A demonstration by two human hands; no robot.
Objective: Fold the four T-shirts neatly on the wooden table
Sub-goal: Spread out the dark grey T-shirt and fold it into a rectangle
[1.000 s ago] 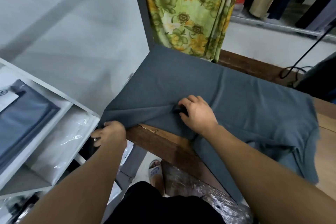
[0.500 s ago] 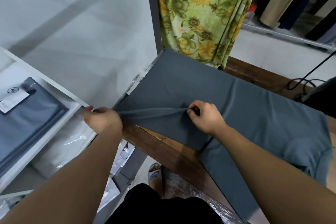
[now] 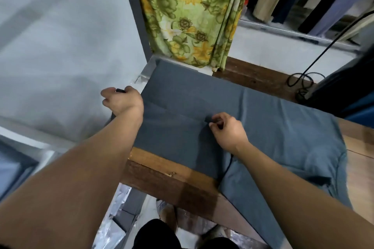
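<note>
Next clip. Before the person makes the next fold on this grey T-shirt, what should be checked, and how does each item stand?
1. Left hand grips the T-shirt's left edge: ok.
2. Right hand pinches the fabric mid-panel: ok.
3. Crease runs straight between the hands: ok.
4. T-shirt wholly on the wooden table: not ok, the near part hangs over the front edge.
5. Right end smooth: not ok, rumpled.

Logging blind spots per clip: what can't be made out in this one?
Head view:
- Left hand: fingers curl under it, hiding most of its grip on the T-shirt.
- T-shirt's end overhanging the table: covered by the right forearm.
- Shelf at left: blurred, cut by the frame edge.
</note>
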